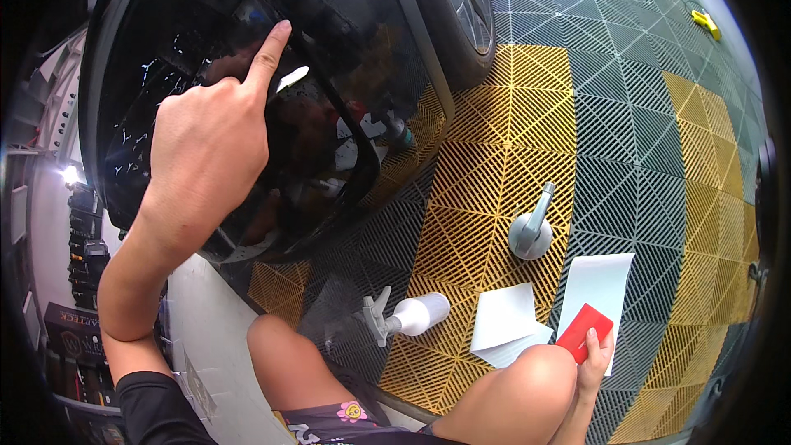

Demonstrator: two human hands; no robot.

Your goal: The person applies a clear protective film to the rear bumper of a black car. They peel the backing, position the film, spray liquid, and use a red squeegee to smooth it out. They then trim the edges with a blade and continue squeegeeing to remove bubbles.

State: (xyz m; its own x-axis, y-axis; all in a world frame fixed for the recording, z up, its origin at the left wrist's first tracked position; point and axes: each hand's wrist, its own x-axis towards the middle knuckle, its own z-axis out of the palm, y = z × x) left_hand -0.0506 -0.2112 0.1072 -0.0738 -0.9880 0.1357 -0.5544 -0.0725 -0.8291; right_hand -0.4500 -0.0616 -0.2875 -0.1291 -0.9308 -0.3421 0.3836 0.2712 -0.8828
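My left hand (216, 128) reaches up over the glossy black bumper (329, 25) of a car. Its index finger is stretched out, with the tip at or close to the bumper's surface; the other fingers curl under and are mostly hidden. Just right of that finger shows a small white sliver (293, 78), whether an object or a reflection I cannot tell. Low on the right, beside my knee, my right hand (593, 363) is closed on a flat red squeegee card (586, 333). Wet-looking streaks mark the bumper's left part.
A white spray bottle (420, 314) with a grey trigger lies on the yellow and dark grey grid floor (470, 198). Farther right are a grey suction cup with a handle (531, 232), a folded white sheet (504, 317) and a white strip (606, 276). The car's wheel (465, 16) stands beyond.
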